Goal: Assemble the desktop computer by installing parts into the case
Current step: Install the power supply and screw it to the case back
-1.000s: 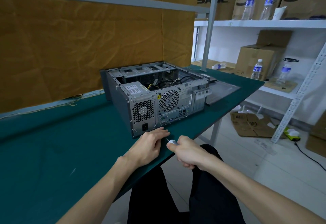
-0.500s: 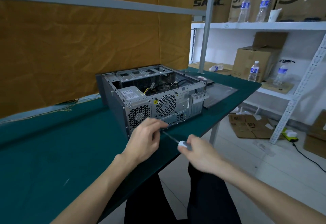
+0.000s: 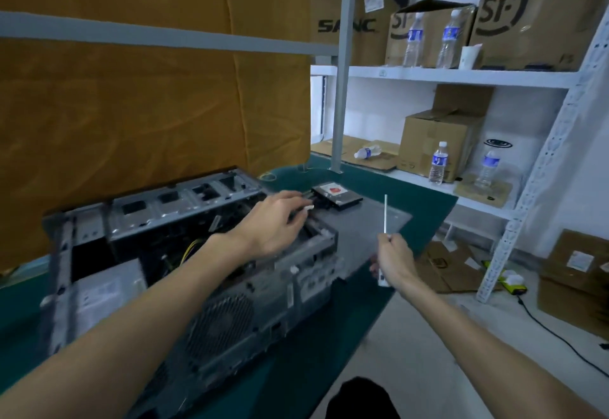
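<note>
The right hand (image 3: 392,258) is nearest, off the right side of the case (image 3: 184,263), and grips a screwdriver (image 3: 385,221) by the handle with the shaft pointing up. The left hand (image 3: 276,221) reaches over the open top of the case, and its fingers pinch a small white part (image 3: 308,208) at the far right corner. Just beyond these fingers, past the case, a drive (image 3: 336,195) lies flat on the tabletop (image 3: 425,201), beside a grey panel (image 3: 365,221). Its long axis runs left to right. I judge the left hand is much nearer to it, so the left hand should take it
</note>
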### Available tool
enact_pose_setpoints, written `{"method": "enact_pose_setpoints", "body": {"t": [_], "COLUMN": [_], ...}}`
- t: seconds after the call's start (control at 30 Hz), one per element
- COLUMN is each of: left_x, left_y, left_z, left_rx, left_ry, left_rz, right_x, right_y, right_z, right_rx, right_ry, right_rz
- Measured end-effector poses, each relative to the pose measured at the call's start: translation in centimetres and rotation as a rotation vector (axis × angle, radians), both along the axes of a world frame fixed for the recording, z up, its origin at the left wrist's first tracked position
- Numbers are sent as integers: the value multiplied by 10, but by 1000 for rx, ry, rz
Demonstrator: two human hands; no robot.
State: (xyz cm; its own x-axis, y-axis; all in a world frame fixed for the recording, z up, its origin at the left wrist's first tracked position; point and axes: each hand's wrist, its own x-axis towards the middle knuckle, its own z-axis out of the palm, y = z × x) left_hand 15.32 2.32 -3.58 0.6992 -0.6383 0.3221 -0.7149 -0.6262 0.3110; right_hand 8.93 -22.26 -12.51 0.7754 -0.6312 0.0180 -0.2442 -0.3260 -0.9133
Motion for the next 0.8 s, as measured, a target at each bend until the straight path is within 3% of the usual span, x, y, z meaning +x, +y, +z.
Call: {"method": "enact_pose_setpoints", "body": {"t": [0.13,0.27,0.6,0.7,0.8], "left_x": [46,55,57,59,58], "left_y": [-3,1,4,6,7], "left_z": [-14,-27,-24,-23,-22], "left_rx": [53,-48,-165,-176,-168], "left_ry": [-20,-22,-10,-11,-35], "left_rz": [33,50,78,79,70], "right_x": [78,135,201,211,222], "right_y": [-9,-4,43,55,56], "right_z": [4,-5,-14,-17,-20], "right_rx": [-143,-306,-363,-479,-459], "right_ry": [111,233,213,224,197], "right_rz": [200,341,647,671,636]}}
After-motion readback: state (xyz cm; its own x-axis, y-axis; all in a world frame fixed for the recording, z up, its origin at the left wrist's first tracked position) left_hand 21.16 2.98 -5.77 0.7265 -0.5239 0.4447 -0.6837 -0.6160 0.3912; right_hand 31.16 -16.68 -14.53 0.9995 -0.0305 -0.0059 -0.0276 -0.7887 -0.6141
